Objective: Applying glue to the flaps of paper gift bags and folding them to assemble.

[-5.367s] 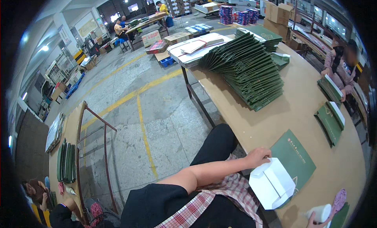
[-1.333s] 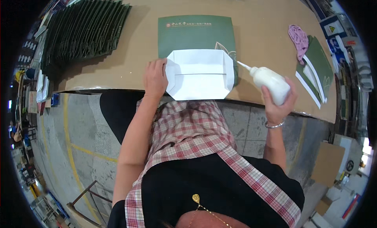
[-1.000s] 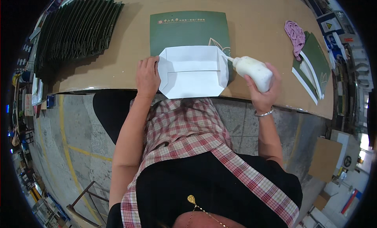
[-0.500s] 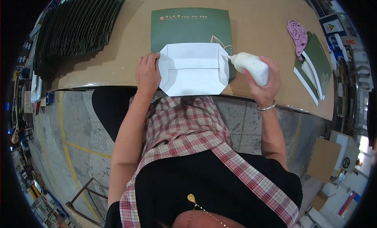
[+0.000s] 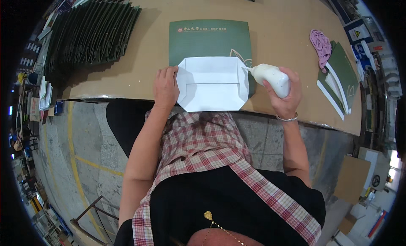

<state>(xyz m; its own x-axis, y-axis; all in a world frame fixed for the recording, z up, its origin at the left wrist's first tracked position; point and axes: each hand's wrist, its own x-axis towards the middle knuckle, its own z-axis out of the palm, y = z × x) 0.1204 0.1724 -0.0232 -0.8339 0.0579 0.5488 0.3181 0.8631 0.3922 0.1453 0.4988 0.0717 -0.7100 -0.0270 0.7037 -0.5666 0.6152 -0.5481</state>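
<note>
A green paper bag lies flat on the table, its bottom end toward me. That end is spread open into a white folded base with slanted corners. My left hand grips the base's left edge, fingers bent over it and partly hidden. In my right hand is a white squeeze bottle, tilted sideways with the fingers wrapped round it. Its thin nozzle points left and meets the base's right-hand flap near the upper corner. Whether anything flows from it, I cannot tell.
Many dark green folded bags stand in a tight row at the left. A pink cloth lies at the right beside another green bag with white flaps. The table's front edge runs just beyond my lap.
The whole view has shifted, so table and bag appear slightly lower. Relative to the bag, both hands and the bottle's nozzle stay nearly where they were.
</note>
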